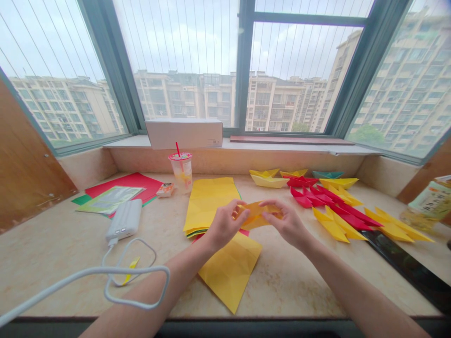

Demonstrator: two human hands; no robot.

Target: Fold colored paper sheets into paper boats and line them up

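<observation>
Your L hand (225, 225) & R hand (287, 223) pinch a folded yellow paper piece (257, 216) btwn fingers & thumbs, over a creased yellow paper sheet (229, 270) near the front edge of the stone window ledge (63, 263). Just beside L hand: stack of yellow paper sheets (211, 206). Toward R edge: red & yellow folded paper boats (338, 206). Toward L edge: white power bank (125, 219) w/ white cable (105, 272). Near rear edge: clear plastic cup w/ red straw (181, 171).

A stone window ledge (52, 234) carries stacked yellow paper (209, 206), folded paper boats (268, 180) and a white power bank (124, 219).
</observation>
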